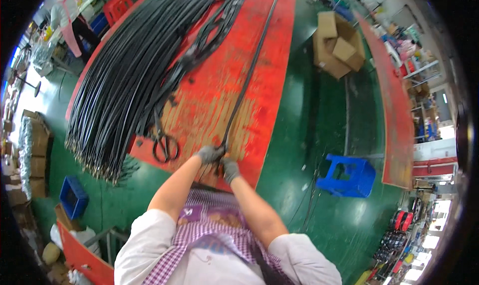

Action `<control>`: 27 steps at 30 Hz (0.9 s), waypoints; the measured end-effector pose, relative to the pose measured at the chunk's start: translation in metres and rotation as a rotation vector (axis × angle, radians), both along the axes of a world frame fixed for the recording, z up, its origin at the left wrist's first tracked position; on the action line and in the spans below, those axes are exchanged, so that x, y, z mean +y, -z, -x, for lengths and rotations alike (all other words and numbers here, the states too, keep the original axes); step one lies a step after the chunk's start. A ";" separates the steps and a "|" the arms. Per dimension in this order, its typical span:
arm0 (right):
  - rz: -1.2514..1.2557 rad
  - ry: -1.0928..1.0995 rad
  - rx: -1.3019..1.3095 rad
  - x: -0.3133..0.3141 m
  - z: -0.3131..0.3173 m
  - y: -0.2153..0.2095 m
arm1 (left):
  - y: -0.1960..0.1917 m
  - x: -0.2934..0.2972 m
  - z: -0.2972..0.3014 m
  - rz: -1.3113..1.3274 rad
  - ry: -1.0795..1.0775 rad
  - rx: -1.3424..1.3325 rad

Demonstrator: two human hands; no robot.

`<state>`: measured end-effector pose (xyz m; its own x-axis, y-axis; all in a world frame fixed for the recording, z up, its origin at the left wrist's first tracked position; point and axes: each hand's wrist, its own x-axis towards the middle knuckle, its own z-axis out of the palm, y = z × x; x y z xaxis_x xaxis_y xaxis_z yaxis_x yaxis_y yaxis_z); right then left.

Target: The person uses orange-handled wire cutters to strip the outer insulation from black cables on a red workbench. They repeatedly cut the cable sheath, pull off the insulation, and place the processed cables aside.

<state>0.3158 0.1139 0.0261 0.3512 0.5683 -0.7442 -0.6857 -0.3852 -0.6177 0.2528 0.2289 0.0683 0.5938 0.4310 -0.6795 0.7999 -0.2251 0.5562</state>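
Note:
A long black cable runs down the red worn table from its far end to my hands at the near edge. My left hand, in a grey glove, is closed around the near end of this cable. Right beside it, my right hand, also gloved, has its fingers closed on the same dark strand. The exact grip of the fingertips is too small to make out. Black-handled scissors lie to the left of my hands, near the table's edge.
A thick bundle of black cables covers the table's left side, its ends hanging over the near edge. On the green floor at right stand a blue stool and an open cardboard box. A person stands far left.

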 end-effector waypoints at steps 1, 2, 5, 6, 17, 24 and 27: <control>-0.040 0.013 -0.069 -0.001 -0.002 0.042 | 0.038 -0.001 -0.004 0.082 -0.061 -0.082; 0.011 -0.059 0.057 0.012 0.017 0.029 | 0.066 0.008 0.025 0.160 -0.197 -0.127; -0.014 -0.150 0.119 0.014 0.005 -0.016 | 0.004 0.008 0.009 0.180 -0.051 -0.027; 0.047 -0.136 0.077 0.017 0.006 -0.011 | 0.014 0.011 0.010 0.192 -0.056 -0.040; 0.123 -0.045 0.167 0.033 0.034 -0.021 | 0.072 0.021 0.035 0.205 -0.275 -0.162; 0.175 -0.030 -0.020 0.018 0.018 0.026 | 0.049 0.001 0.033 0.167 -0.385 -0.227; 0.140 -0.088 -0.053 0.050 0.052 0.004 | 0.120 0.024 0.058 0.343 -0.635 -0.363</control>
<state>0.2636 0.1641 0.0225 0.3455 0.4906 -0.7999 -0.6138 -0.5267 -0.5881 0.1953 0.2531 -0.0522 0.5148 0.5628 -0.6467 0.4741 0.4416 0.7617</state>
